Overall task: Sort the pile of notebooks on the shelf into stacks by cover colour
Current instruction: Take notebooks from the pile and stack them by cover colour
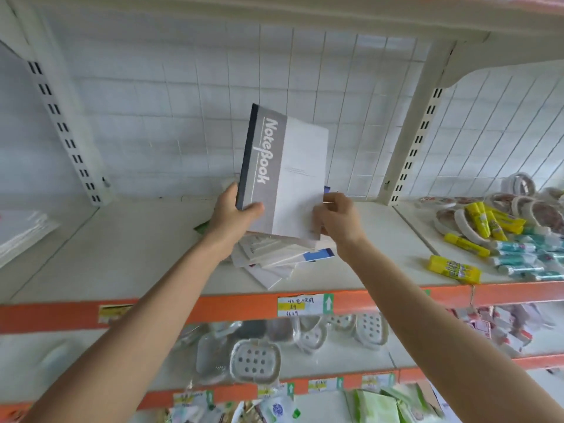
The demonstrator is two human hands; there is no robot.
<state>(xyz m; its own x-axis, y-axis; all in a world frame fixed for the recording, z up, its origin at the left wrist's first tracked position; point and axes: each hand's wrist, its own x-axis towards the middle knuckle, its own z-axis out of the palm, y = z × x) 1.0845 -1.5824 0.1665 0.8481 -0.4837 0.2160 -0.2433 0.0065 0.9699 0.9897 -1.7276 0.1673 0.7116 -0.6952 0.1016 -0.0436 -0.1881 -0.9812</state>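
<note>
Grey notebook (274,175) held upright above pile (274,261) on shelf (137,248); left hand (235,215) grips spine, right hand (335,218) fingers (320,213) pinch cover edge.

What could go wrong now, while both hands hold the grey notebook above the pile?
The left hand and right hand grip the grey notebook only at its lower corners, so it may tip or slip. The pile beneath is fanned out unevenly, near the shelf front; a bump might slide notebooks off.
</note>
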